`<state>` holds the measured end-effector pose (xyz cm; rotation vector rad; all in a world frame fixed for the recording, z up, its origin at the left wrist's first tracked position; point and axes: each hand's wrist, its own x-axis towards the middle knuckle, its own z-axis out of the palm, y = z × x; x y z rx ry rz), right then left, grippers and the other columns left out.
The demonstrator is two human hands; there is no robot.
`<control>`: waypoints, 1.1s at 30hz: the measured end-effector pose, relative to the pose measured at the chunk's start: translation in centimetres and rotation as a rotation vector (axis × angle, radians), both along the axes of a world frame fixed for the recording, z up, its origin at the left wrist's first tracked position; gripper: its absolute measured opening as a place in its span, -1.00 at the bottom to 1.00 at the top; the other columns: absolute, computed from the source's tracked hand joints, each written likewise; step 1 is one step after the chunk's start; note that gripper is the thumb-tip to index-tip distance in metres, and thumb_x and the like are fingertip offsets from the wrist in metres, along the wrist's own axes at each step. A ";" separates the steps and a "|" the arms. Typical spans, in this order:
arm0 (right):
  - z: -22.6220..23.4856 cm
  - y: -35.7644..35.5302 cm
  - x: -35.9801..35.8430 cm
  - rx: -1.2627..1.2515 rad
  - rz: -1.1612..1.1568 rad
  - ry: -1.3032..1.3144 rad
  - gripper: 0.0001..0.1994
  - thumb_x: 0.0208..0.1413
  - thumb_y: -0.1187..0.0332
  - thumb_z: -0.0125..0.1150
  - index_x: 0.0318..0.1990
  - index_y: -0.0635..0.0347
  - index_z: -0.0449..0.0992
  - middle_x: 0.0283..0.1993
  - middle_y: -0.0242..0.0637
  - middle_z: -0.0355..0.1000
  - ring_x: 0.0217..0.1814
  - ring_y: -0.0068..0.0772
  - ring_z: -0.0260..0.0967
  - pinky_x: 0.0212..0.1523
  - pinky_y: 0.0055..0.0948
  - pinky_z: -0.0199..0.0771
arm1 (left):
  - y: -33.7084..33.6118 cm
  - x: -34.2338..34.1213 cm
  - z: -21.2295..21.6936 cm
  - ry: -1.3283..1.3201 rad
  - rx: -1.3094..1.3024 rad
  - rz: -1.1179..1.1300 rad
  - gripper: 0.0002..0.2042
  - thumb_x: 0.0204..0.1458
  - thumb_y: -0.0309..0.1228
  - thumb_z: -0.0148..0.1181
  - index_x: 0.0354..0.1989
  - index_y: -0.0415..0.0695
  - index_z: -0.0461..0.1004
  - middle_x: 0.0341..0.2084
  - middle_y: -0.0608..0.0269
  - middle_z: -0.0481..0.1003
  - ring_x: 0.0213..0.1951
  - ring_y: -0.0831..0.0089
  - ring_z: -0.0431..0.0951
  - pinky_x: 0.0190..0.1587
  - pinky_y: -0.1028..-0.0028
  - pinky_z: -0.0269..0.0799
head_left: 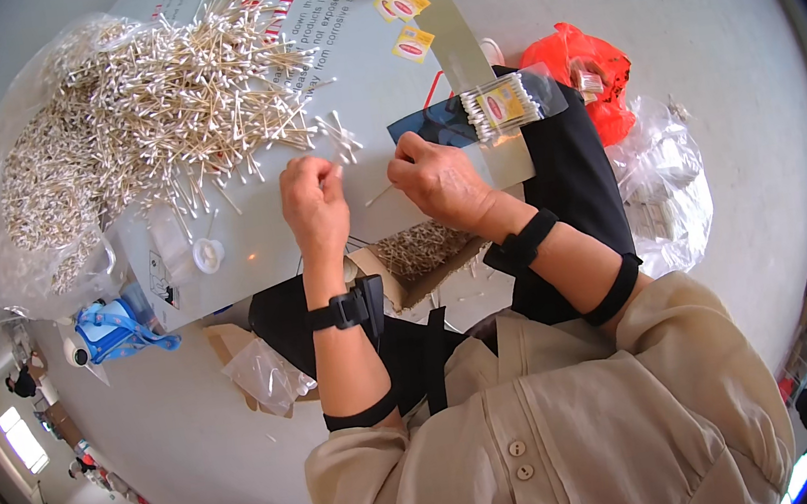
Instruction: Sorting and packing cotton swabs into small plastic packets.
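Beige-sleeved, working over the table (367, 75); curling left hand (313, 198) near loose swabs (339, 137), and right hand (445, 178) beside a single swab (379, 196); being unable to tell any grip. Advisably pinching lightly at mid-stick, sparing the cotton tips (359, 145), leaving the filled pack (504, 102) undisturbed.

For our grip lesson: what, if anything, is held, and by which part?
Cannot be told: a cotton swab shows by the right hand; the left hand shows no clear hold.
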<state>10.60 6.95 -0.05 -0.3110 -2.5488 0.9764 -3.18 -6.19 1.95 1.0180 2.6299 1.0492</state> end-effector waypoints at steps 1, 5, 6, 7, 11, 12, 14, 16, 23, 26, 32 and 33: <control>-0.1 0.1 0.3 0.000 -0.004 -0.005 -0.93 -0.03 0.49 0.18 -0.41 0.19 0.40 -0.29 -0.19 0.30 -0.40 -0.04 0.39 -0.42 -0.18 0.43 | 0.0 0.4 0.1 -0.005 0.000 -0.004 -0.86 -0.13 -0.59 0.27 -0.44 -0.18 0.41 -0.41 0.17 0.42 -0.25 0.12 0.43 -0.19 0.23 0.38; 0.3 0.1 0.7 -0.009 -0.009 0.000 -0.92 -0.03 0.50 0.19 -0.40 0.19 0.40 -0.29 -0.20 0.30 -0.39 -0.05 0.39 -0.41 -0.18 0.44 | 0.0 1.5 0.2 0.043 -0.041 -0.122 -0.82 -0.15 -0.63 0.24 -0.35 -0.15 0.44 -0.40 0.18 0.41 -0.25 0.14 0.43 -0.18 0.25 0.40; 0.4 0.1 0.7 -0.018 -0.017 -0.002 -0.92 -0.03 0.50 0.19 -0.40 0.19 0.40 -0.29 -0.20 0.30 -0.38 -0.05 0.39 -0.41 -0.19 0.44 | 0.1 1.5 0.2 -0.028 0.014 -0.076 -0.78 -0.15 -0.64 0.23 -0.29 -0.13 0.47 -0.37 0.18 0.41 -0.23 0.15 0.43 -0.17 0.26 0.40; 0.5 0.1 0.7 -0.017 -0.018 -0.001 -0.92 -0.03 0.50 0.19 -0.40 0.19 0.40 -0.29 -0.20 0.30 -0.38 -0.05 0.39 -0.41 -0.19 0.44 | 0.2 1.3 0.3 -0.026 0.016 -0.077 -0.78 -0.15 -0.64 0.23 -0.29 -0.13 0.47 -0.37 0.18 0.41 -0.23 0.15 0.43 -0.17 0.26 0.40; 0.7 0.2 0.8 -0.017 -0.014 -0.046 -0.89 -0.06 0.49 0.23 -0.38 0.18 0.41 -0.28 -0.20 0.30 -0.35 -0.05 0.41 -0.39 -0.20 0.46 | 2.3 -0.6 2.3 0.355 -0.089 -0.227 -0.61 -0.20 -0.66 0.24 -0.13 -0.03 0.52 -0.22 0.22 0.42 -0.07 0.19 0.39 -0.05 0.25 0.35; 0.8 0.2 0.9 -0.019 -0.008 -0.054 -0.87 -0.07 0.49 0.24 -0.34 0.17 0.42 -0.27 -0.21 0.30 -0.34 -0.05 0.41 -0.37 -0.20 0.47 | 2.9 -1.1 2.5 0.476 -0.153 -0.306 -0.58 -0.22 -0.66 0.25 -0.11 0.00 0.54 -0.19 0.24 0.42 -0.02 0.21 0.37 -0.01 0.24 0.32; 1.1 0.1 0.9 -0.044 -0.024 -0.030 -0.82 -0.08 0.48 0.26 -0.28 0.17 0.44 -0.26 -0.21 0.31 -0.33 -0.05 0.42 -0.36 -0.21 0.48 | 3.6 -2.0 2.6 0.450 -0.166 -0.349 -0.63 -0.22 -0.64 0.26 -0.17 -0.02 0.56 -0.18 0.26 0.42 0.01 0.24 0.36 0.01 0.23 0.30; 1.6 0.1 0.7 -0.070 -0.040 -0.006 -0.77 -0.09 0.48 0.28 -0.22 0.16 0.45 -0.24 -0.22 0.32 -0.32 -0.06 0.43 -0.34 -0.21 0.48 | 4.1 -2.8 2.7 0.423 -0.180 -0.392 -0.68 -0.22 -0.63 0.28 -0.23 -0.03 0.57 -0.18 0.27 0.43 0.04 0.27 0.35 0.03 0.23 0.27; 1.1 0.2 0.0 -0.019 -0.054 -0.065 -0.67 -0.10 0.44 0.32 -0.11 0.12 0.46 -0.20 -0.23 0.34 -0.30 -0.11 0.44 -0.34 -0.23 0.50 | 4.3 -2.7 2.2 0.406 -0.276 -0.430 -0.82 -0.25 -0.56 0.35 -0.46 -0.11 0.47 -0.33 0.29 0.45 -0.14 0.23 0.38 -0.08 0.23 0.31; 0.6 0.3 0.0 0.023 -0.078 -0.018 -0.78 -0.06 0.45 0.24 -0.20 0.13 0.45 -0.25 -0.22 0.33 -0.37 -0.13 0.45 -0.42 -0.24 0.48 | 3.6 -1.6 1.6 0.379 -0.245 -0.374 -0.83 -0.25 -0.55 0.34 -0.50 -0.13 0.45 -0.44 0.27 0.45 -0.22 0.21 0.41 -0.17 0.22 0.32; 0.8 0.4 0.0 0.104 -0.086 -0.041 -0.91 -0.05 0.46 0.15 -0.34 0.16 0.44 -0.33 -0.20 0.30 -0.45 -0.16 0.46 -0.49 -0.26 0.49 | 2.7 -0.1 1.3 0.376 -0.214 -0.280 -0.84 -0.24 -0.53 0.35 -0.51 -0.12 0.45 -0.51 0.27 0.45 -0.27 0.20 0.42 -0.24 0.25 0.34; 0.8 0.6 0.0 0.126 -0.084 -0.048 -0.93 -0.05 0.46 0.15 -0.36 0.16 0.44 -0.33 -0.20 0.30 -0.44 -0.16 0.46 -0.49 -0.26 0.49 | 2.6 -0.2 1.3 0.404 -0.202 -0.280 -0.84 -0.24 -0.53 0.35 -0.51 -0.12 0.46 -0.51 0.27 0.46 -0.27 0.21 0.42 -0.24 0.25 0.34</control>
